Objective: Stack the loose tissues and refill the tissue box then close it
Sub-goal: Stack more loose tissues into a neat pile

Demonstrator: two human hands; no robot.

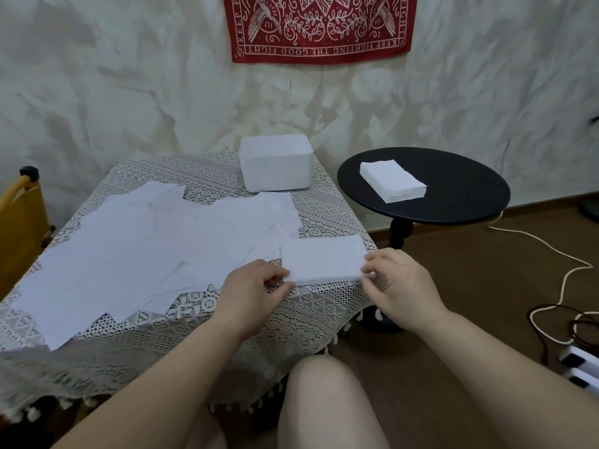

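A small stack of white tissues [322, 259] lies near the right front corner of the lace-covered table [246, 319]. My left hand [256, 290] pinches the stack's left front corner. My right hand [398, 283] pinches its right front corner. Several loose white tissues [146, 251] are spread flat over the table's left and middle. The white tissue box [275, 162] stands at the table's far edge; I cannot tell whether it is open.
A round black side table [453, 202] stands to the right with a thicker tissue stack [392, 180] on it. A white cable [567, 264] and a power strip [580, 364] lie on the brown floor at right. A yellow chair [19, 222] stands at left. My knee [324, 400] is below the table.
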